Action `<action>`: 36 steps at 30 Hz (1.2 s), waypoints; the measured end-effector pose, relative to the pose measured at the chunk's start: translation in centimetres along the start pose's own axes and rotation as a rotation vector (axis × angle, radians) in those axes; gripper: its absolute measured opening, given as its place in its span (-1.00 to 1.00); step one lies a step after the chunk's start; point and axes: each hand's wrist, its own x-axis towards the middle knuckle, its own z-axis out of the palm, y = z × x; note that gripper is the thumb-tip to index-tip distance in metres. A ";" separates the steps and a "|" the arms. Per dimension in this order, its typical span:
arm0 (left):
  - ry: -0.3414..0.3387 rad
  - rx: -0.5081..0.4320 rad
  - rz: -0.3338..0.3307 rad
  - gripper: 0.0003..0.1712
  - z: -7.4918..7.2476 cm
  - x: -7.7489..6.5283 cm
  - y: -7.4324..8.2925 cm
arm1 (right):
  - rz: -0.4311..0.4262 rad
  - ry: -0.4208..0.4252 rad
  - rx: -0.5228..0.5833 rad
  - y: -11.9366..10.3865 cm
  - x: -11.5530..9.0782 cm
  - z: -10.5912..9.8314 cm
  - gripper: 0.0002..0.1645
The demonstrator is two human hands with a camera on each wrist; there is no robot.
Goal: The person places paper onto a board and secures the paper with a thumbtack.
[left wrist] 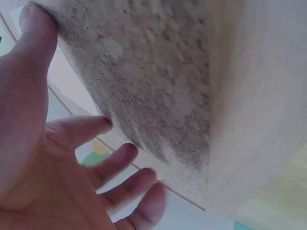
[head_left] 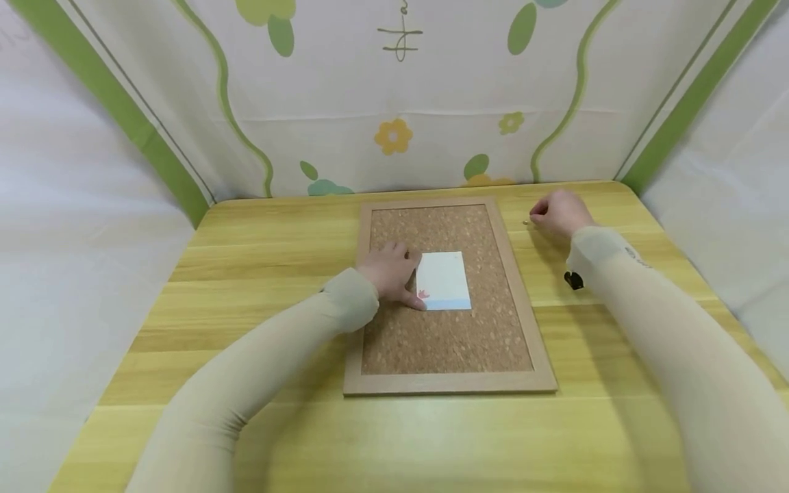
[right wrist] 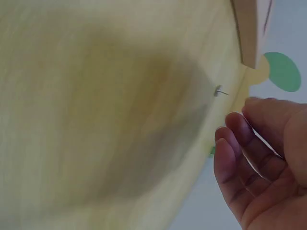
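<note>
A white note paper (head_left: 442,277) with a blue bottom strip and a small red print lies on a framed corkboard (head_left: 446,346). My left hand (head_left: 388,270) rests on the board at the paper's left side, its thumb at the lower left corner and index finger near the upper left. In the left wrist view, that hand's fingers (left wrist: 76,128) are spread. To the right of the board, a thumbtack (right wrist: 218,91) lies on the table with its pin showing. My right hand (head_left: 559,213) hovers beside it, fingers loosely bent, apart from the tack and with nothing seen between them.
The board's wooden frame (head_left: 453,382) rises slightly around the cork. Beneath is a wood-grain table (head_left: 246,274), bounded at the back by a white curtain (head_left: 320,89) with flower prints. A small black object (head_left: 574,280) shows by the right cuff.
</note>
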 end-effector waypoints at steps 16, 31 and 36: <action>-0.090 -0.174 0.078 0.32 0.4 0.0 -0.9 | -0.036 0.053 -0.021 1.1 1.8 2.0 -0.69; -0.134 -0.167 0.047 0.30 -0.7 -0.9 0.0 | -0.020 0.088 -0.055 1.5 1.7 2.4 -0.71; -0.136 -0.167 0.038 0.29 -0.8 -1.0 0.0 | -0.030 0.091 -0.061 1.0 1.2 1.9 -0.74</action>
